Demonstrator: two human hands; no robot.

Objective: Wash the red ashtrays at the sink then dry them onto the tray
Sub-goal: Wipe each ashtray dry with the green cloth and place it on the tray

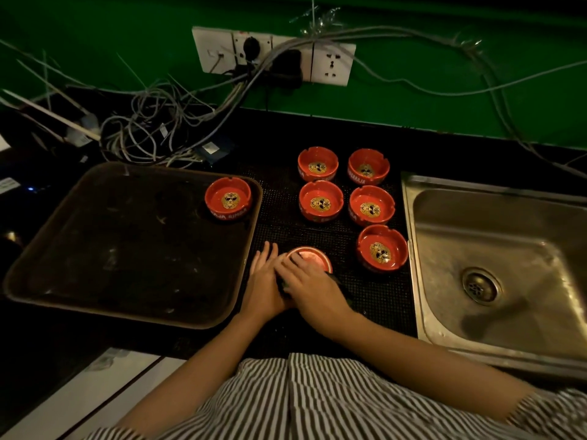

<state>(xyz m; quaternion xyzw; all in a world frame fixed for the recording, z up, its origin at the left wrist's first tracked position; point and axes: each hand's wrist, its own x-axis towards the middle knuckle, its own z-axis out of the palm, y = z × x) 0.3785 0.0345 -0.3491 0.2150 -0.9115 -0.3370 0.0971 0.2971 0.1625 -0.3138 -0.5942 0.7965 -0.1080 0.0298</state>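
**Seven red ashtrays: one on the tray, six on the mat**

One ashtray (228, 198) sits upright in the far right corner of the brown tray (95, 281). Five more ashtrays stand upright on the black mat (276, 192) between tray and steel sink (495, 265). A seventh, upturned ashtray (313, 257) lies bottom-up near the bench's front edge. The left hand (262, 281) lies flat beside it, fingers straight. The right hand (309, 285) presses a dark cloth (282, 285) against it, fingers curled over.

Dim, warm overhead light, glare on the sink (495, 249), wide-angle bending at edges.
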